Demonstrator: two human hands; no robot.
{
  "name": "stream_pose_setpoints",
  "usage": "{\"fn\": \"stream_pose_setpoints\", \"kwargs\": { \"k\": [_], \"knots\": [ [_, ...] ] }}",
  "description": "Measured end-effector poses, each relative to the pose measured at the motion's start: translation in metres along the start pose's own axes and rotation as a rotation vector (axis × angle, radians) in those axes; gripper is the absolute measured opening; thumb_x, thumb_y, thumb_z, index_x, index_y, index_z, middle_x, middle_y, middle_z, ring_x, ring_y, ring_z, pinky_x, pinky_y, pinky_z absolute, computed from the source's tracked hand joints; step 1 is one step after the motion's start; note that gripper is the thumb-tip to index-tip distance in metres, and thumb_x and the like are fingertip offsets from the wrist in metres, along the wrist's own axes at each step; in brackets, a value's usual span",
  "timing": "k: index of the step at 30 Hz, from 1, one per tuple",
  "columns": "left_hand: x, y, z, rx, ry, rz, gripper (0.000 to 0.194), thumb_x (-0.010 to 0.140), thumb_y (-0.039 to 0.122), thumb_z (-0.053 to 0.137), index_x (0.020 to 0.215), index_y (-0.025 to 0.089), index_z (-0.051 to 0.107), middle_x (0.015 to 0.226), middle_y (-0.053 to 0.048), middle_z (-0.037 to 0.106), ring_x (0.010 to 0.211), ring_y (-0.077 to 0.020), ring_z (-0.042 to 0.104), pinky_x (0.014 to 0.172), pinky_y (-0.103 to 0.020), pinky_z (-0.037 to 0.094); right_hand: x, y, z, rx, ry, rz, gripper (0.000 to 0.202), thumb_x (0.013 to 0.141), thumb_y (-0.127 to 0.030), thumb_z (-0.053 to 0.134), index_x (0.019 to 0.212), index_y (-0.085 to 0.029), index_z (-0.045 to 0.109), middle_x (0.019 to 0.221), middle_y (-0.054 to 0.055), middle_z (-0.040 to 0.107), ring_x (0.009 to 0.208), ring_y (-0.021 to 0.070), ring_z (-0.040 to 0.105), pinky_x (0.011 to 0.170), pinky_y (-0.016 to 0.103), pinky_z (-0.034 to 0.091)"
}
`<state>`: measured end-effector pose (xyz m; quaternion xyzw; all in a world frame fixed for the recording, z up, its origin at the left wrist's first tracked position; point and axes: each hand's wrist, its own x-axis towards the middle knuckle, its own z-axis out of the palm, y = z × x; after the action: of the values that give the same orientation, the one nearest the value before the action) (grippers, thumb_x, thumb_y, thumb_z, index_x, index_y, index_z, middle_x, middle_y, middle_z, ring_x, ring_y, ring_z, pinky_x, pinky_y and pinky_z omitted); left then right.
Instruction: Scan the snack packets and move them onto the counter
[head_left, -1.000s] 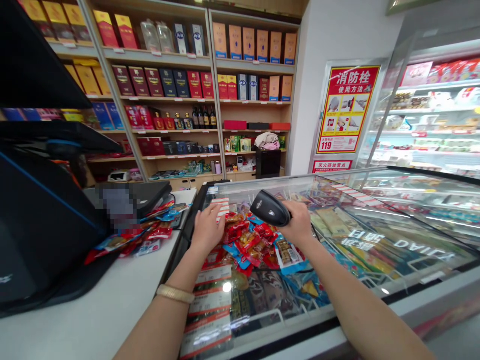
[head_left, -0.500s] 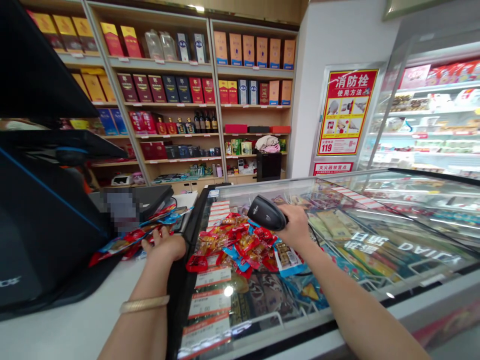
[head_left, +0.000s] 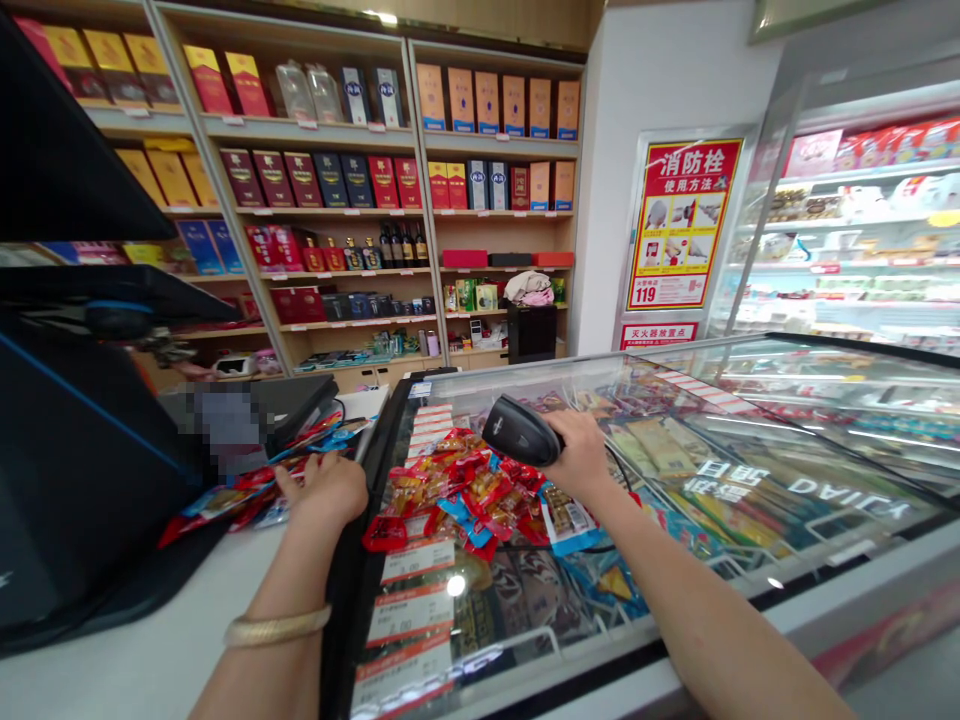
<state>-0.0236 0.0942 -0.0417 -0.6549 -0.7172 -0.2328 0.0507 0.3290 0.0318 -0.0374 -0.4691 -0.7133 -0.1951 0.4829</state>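
Note:
My right hand (head_left: 581, 455) is wrapped round the handle of a black barcode scanner (head_left: 519, 432). Its head points left, above a loose heap of small red and blue snack packets (head_left: 480, 490) on the freezer's glass lid. A packet with a white and blue panel (head_left: 568, 518) lies at the heap's right side. On the white counter, my left hand (head_left: 328, 487) is over a second pile of snack packets (head_left: 251, 492), thumb spread from the bent fingers. The hand partly hides the packets below its fingers, and I see none lifted in it.
A black checkout terminal (head_left: 82, 470) stands at the left. The chest freezer (head_left: 757, 590) has a glass top, with price labels (head_left: 411, 612) along its left side. Shelves of boxes and bottles (head_left: 330, 180) stand behind; a lit display fridge (head_left: 870, 230) is at the right.
The view has shifted slightly, moving things a little left in the picture. My left fingers are more bent over the packets. The scanner remains in my right hand above the heap.

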Motion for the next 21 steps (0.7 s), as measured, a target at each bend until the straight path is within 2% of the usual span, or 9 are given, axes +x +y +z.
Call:
{"fn": "stream_pose_setpoints", "kwargs": {
  "k": [2,4,7,10,13,16,19,21],
  "knots": [
    [-0.002,0.015,-0.009,0.094,-0.016,-0.054,0.048,0.065,0.009,0.055,0.109,0.018,0.074,0.139,-0.023,0.061,0.142,-0.0466,0.041,0.115,-0.078,0.008,0.0,0.001,0.001,0.007,0.009,-0.013,0.023,0.068,-0.028,0.069,0.089,-0.021,0.071,0.085,0.007,0.075,0.083,0.0249,0.065,0.074,0.034,0.037],
    [-0.003,0.028,-0.018,0.112,0.004,-0.048,0.058,0.066,0.006,0.055,0.121,0.016,0.07,0.147,-0.021,0.055,0.141,-0.0427,0.043,0.118,-0.073,0.015,0.0,0.0,0.001,0.011,0.01,-0.015,0.022,0.068,-0.028,0.069,0.089,-0.021,0.072,0.085,0.007,0.075,0.081,0.0247,0.066,0.073,0.033,0.036],
    [0.001,0.038,-0.026,-0.059,0.108,0.077,0.059,0.069,0.008,0.056,0.127,0.01,0.066,0.146,-0.022,0.055,0.136,-0.0372,0.052,0.119,-0.055,0.034,0.001,-0.001,0.0,0.013,0.006,0.0,0.021,0.069,-0.029,0.069,0.088,-0.021,0.072,0.083,0.007,0.075,0.08,0.0244,0.065,0.071,0.033,0.035],
    [0.007,0.038,-0.024,-0.275,0.248,0.126,0.044,0.075,0.018,0.06,0.117,0.012,0.072,0.131,-0.016,0.067,0.125,-0.0316,0.06,0.113,-0.042,0.045,0.002,-0.002,-0.001,0.015,-0.003,0.016,0.022,0.068,-0.03,0.069,0.088,-0.021,0.072,0.082,0.007,0.075,0.08,0.0244,0.065,0.071,0.033,0.036],
    [0.009,0.038,-0.016,-0.471,0.34,0.096,0.032,0.074,0.026,0.067,0.103,0.016,0.077,0.116,-0.01,0.074,0.114,-0.0291,0.066,0.107,-0.04,0.049,0.002,-0.002,-0.001,0.012,-0.013,0.017,0.022,0.068,-0.03,0.069,0.089,-0.021,0.072,0.083,0.007,0.075,0.08,0.0244,0.065,0.071,0.033,0.035],
    [0.005,0.044,-0.011,-0.641,0.374,0.154,0.03,0.072,0.03,0.07,0.098,0.017,0.078,0.112,-0.009,0.075,0.109,-0.0272,0.067,0.103,-0.039,0.052,0.002,-0.002,0.0,0.01,-0.006,-0.001,0.022,0.068,-0.027,0.069,0.089,-0.021,0.072,0.084,0.007,0.076,0.08,0.0244,0.065,0.071,0.033,0.035],
    [-0.001,0.053,-0.009,-0.809,0.358,0.205,0.032,0.07,0.034,0.073,0.098,0.02,0.079,0.112,-0.008,0.074,0.108,-0.0264,0.067,0.094,-0.038,0.057,0.002,-0.002,0.0,0.018,-0.013,-0.018,0.023,0.067,-0.026,0.07,0.09,-0.021,0.071,0.084,0.006,0.076,0.079,0.0241,0.065,0.071,0.034,0.034],
    [-0.005,0.059,-0.007,-0.925,0.301,0.191,0.036,0.068,0.038,0.076,0.099,0.02,0.079,0.111,-0.008,0.074,0.103,-0.0259,0.067,0.085,-0.036,0.059,0.002,-0.002,-0.001,0.023,-0.022,-0.022,0.023,0.068,-0.027,0.071,0.09,-0.021,0.071,0.085,0.006,0.076,0.079,0.0239,0.065,0.072,0.034,0.034]
  ]
}}
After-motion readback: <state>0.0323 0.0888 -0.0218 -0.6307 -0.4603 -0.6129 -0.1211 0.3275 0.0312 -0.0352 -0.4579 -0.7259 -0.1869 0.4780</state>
